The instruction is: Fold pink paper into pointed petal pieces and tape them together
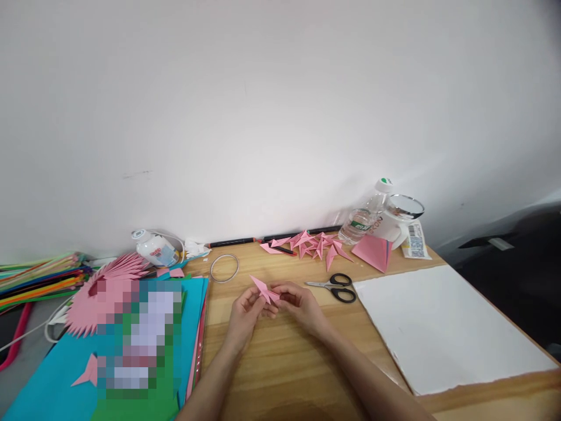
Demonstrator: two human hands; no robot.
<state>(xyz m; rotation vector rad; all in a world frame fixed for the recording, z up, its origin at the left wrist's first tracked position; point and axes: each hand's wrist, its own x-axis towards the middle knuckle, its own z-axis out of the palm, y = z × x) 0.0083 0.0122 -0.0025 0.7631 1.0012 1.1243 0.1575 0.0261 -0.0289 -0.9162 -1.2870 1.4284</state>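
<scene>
A small folded piece of pink paper [265, 292] with pointed tips is held between my two hands, above the wooden table. My left hand [246, 313] pinches its left side with thumb and fingers. On its right side, the fingers of my right hand [301, 306] are closed on the paper. Black-handled scissors [339, 287] lie to the right of my right hand. Beyond my hands, near the wall, several pink folded paper pieces [313, 244] lie in a pile. A round ring [225, 268] rests behind my left hand.
At right lies a white board [451, 327]; behind it stand a water bottle [357, 225], a mug [397, 225] and a pink paper stack [372, 253]. At left are coloured sheets [44, 380], a pink paper ring [81, 310], a white bottle [154, 248] and coloured strips [39, 278].
</scene>
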